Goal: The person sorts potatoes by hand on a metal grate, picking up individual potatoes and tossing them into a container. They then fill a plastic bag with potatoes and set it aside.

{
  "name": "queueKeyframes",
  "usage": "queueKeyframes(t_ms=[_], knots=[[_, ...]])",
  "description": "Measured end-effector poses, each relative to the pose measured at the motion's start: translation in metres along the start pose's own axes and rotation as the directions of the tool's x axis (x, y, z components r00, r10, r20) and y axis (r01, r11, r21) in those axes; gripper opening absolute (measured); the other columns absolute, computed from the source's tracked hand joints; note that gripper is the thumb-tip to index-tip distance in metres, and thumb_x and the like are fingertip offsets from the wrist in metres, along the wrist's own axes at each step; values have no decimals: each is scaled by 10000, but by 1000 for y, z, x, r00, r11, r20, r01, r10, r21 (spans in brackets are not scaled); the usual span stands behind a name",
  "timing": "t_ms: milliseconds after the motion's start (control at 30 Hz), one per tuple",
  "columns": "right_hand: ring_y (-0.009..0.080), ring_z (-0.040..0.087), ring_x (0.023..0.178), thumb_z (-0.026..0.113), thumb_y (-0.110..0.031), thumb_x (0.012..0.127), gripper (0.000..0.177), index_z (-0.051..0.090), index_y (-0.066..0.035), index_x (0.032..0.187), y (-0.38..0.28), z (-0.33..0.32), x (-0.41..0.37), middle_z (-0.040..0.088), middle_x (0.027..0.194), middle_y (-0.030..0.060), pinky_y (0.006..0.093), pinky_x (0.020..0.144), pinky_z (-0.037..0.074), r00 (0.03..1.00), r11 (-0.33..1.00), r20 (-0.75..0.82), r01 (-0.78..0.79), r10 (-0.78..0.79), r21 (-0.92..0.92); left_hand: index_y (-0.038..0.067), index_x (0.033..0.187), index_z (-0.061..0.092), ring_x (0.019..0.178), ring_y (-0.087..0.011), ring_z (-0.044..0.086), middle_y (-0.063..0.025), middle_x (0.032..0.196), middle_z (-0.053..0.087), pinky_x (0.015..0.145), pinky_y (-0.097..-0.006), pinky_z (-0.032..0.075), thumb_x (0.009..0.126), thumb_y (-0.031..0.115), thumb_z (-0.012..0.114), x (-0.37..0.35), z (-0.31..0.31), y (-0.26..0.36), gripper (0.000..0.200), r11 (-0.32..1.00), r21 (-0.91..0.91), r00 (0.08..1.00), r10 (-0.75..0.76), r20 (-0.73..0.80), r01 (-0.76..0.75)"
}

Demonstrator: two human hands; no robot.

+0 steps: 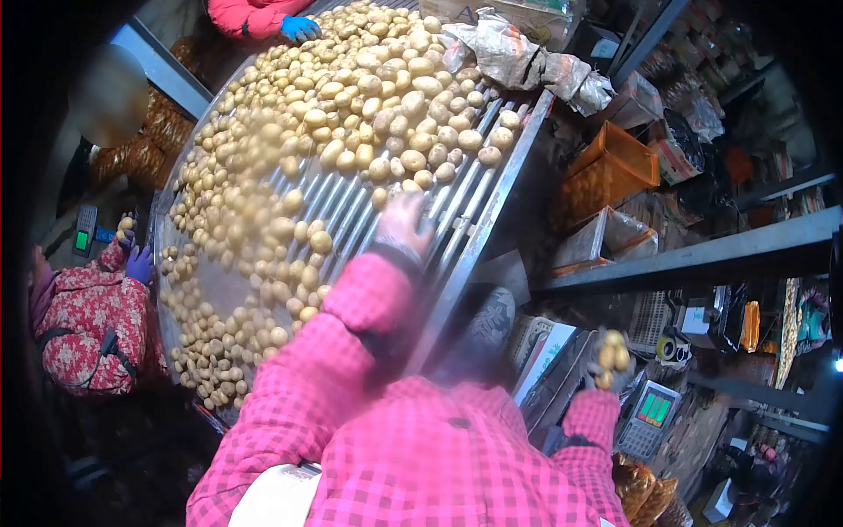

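Note:
My left hand [406, 224], blurred, reaches over the metal slats of a sorting table [457, 206]. Its fingers are apart, with the tips right at a few potatoes [413, 161] on the slats. Off to the right, my right hand [625, 379] is closed around several small yellow potatoes [608, 355]. That hand is beside a digital scale [648, 420] with a lit green display. Both arms wear pink checked sleeves.
Many loose potatoes [237, 237] cover the table's far and left parts. A blue-gloved hand [301, 29] of another person rests at the far edge. Another person [97, 321] stands left. Crumpled sacking [505, 53] lies at the top; an orange-lined crate [610, 171] stands right.

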State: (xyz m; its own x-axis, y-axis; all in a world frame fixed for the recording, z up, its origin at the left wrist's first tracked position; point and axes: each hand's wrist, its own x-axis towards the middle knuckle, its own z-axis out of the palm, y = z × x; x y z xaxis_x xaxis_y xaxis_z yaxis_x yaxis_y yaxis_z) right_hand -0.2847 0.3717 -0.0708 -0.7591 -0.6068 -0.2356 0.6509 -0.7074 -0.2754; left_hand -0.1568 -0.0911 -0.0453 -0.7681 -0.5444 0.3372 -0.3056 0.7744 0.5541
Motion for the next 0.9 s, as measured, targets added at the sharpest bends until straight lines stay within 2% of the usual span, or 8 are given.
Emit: queueKeyframes(t_ms=[67,133,233,333,567,733,833,900], knots=[[270,556,870,570,-227,817,296,543,-61,1061,-37,-63,-45,526,1008,175,344,447,462,994,999,105,15,-19,47,54,1190,502,1135,-329,463,-172,1190,521,982,-397,361,700,116,642,16,-1,-36,513,989,112,995,-95,-17,96],[276,555,887,558,-286,825,322,539,-81,1072,-57,-99,-92,531,1029,158,367,516,464,973,991,-206,84,-104,-107,71,1175,511,1099,-340,476,-159,1163,530,960,-400,373,699,106,647,26,-8,-48,497,982,183,992,-67,109,46],[286,553,913,541,-375,836,367,532,-110,1089,-64,-134,-126,537,1060,131,402,620,467,555,889,-808,-243,-200,-387,103,1054,546,1006,-342,504,-131,1066,556,895,-425,404,730,145,625,41,-2,-47,336,924,378,956,-157,247,54],[296,551,938,524,-464,847,415,526,-140,1105,-60,-130,-95,544,1091,105,437,724,470,273,689,-932,-629,-239,-361,109,1014,552,1007,-341,510,-128,1030,565,885,-422,412,725,147,616,44,3,-38,299,897,395,937,-290,195,196],[170,555,849,442,-306,918,397,480,-106,1259,60,87,63,550,1166,115,257,663,460,956,393,-280,-225,-88,-892,42,1132,537,1027,-330,544,-189,1086,572,914,-367,427,696,135,641,-6,-25,-6,458,887,-315,938,-346,36,339],[258,457,1158,424,-507,902,641,261,-146,1406,205,167,113,364,1359,158,374,692,517,832,775,78,-473,550,-420,39,1207,501,1073,-286,538,-172,1106,563,937,-356,417,723,185,686,-36,-72,53,538,780,-599,971,-46,234,181],[197,581,785,582,-247,867,384,508,-103,1215,252,170,124,593,1033,72,262,594,469,828,580,-170,-505,534,-639,52,1184,524,1115,-280,509,-158,1142,554,971,-365,391,756,196,677,-29,-95,11,476,884,-423,974,-132,183,199],[182,592,698,603,-101,828,190,609,-73,1016,279,182,111,619,866,25,266,614,469,896,208,-125,-231,426,-950,52,1107,569,1092,-262,524,-144,1132,562,964,-348,399,759,157,674,-21,-101,-55,378,922,-279,948,-304,-98,267]])
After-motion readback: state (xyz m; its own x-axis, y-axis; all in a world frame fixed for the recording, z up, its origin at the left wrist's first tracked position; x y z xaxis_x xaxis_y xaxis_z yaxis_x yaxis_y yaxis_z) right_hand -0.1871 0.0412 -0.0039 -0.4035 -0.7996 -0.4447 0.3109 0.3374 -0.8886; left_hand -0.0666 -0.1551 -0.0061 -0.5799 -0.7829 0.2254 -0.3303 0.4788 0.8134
